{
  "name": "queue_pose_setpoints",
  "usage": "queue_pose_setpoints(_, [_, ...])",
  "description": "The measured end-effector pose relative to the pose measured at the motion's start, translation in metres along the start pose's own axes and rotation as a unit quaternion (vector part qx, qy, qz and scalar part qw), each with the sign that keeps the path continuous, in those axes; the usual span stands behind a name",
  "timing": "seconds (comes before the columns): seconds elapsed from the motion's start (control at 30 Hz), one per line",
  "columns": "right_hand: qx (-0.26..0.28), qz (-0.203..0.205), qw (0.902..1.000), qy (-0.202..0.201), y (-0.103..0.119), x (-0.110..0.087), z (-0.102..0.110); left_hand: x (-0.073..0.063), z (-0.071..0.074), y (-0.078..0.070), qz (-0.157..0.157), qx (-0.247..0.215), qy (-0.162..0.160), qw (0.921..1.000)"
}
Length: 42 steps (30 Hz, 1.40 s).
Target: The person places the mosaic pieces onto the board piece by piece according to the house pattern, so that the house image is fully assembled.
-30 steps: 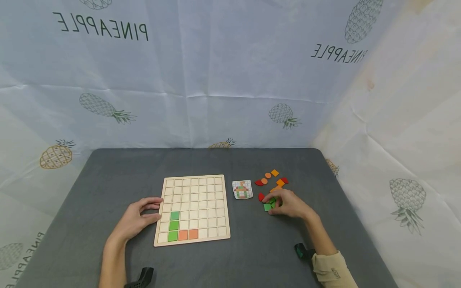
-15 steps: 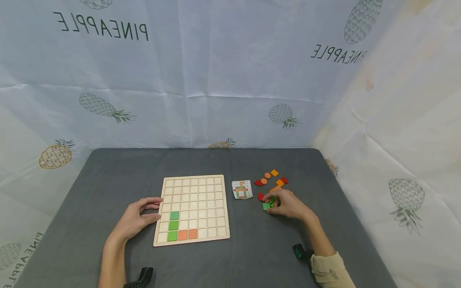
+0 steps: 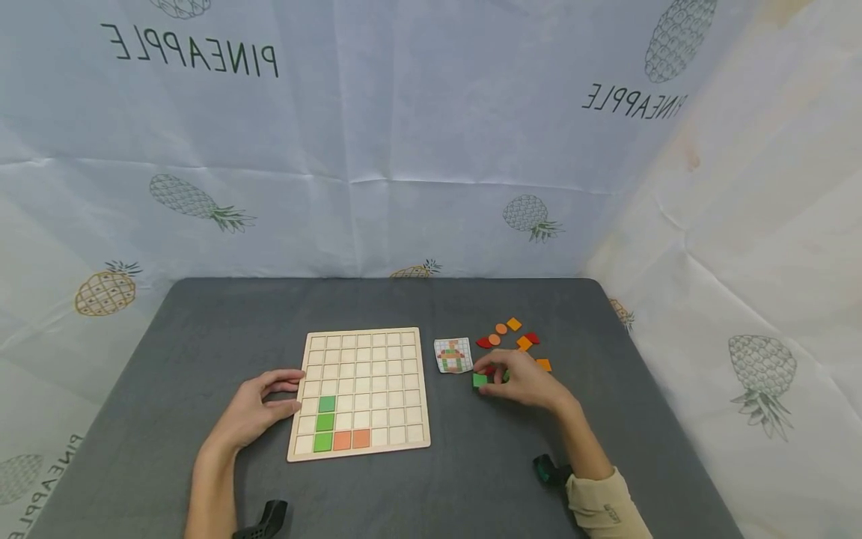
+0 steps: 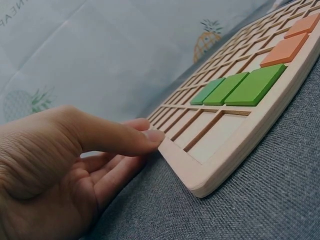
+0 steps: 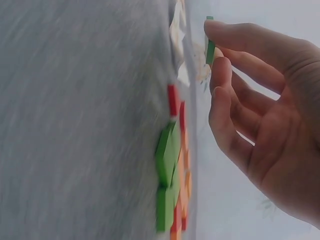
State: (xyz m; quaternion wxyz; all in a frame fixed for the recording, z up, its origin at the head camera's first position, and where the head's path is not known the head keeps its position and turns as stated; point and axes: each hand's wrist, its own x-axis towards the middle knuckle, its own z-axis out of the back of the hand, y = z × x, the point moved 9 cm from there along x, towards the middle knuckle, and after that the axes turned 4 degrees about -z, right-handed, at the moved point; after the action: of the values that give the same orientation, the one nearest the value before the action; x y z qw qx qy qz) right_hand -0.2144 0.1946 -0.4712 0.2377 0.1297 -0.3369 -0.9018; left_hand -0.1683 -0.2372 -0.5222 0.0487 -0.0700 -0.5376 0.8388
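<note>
The right hand (image 3: 525,380) pinches a green square (image 3: 480,380) between thumb and fingertip; the piece sits at nine o'clock from the palm, and the right wrist view shows it raised clear of the table (image 3: 431,494). Further off toward nine to ten o'clock lies a printed card (image 3: 453,355), with the wooden grid board (image 3: 378,385) beyond it. Around that same hand, an orange square (image 3: 543,365) rests near two o'clock, another (image 3: 514,324) at twelve, and two orange discs (image 3: 494,340) near eleven. The left hand (image 3: 259,404) has its thumb and fingers apart, slightly bent, tips touching the board's edge; the board is at three o'clock from it. Set in the board are three green squares (image 3: 325,421), at three to four o'clock from the left hand, and two salmon squares (image 3: 342,439), near four.
</note>
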Motion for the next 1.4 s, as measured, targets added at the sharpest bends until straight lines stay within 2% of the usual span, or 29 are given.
queue_pose_setpoints(0.13, [-0.009,-0.005,0.9999,-0.012,0.011,0.007,-0.002,0.000,0.000,0.001,0.000,-0.002,0.001,1.0000])
queue_pose_setpoints(0.43, [0.023,0.036,0.9990,-0.016,0.039,0.023,-0.008,-0.001,0.000,0.002,-0.001,-0.002,0.003,1.0000])
queue_pose_setpoints(0.67, [0.045,0.057,0.9974,-0.002,0.057,0.036,-0.019,-0.003,0.000,0.002,0.003,-0.008,0.005,0.9999])
queue_pose_setpoints(1.03, [0.025,0.092,0.9951,0.027,0.088,0.055,-0.049,-0.002,0.000,0.001,-0.001,-0.003,0.005,1.0000])
queue_pose_setpoints(1.4, [0.016,0.079,0.9956,0.048,0.103,0.068,-0.076,-0.001,0.001,0.000,-0.006,-0.004,0.005,1.0000])
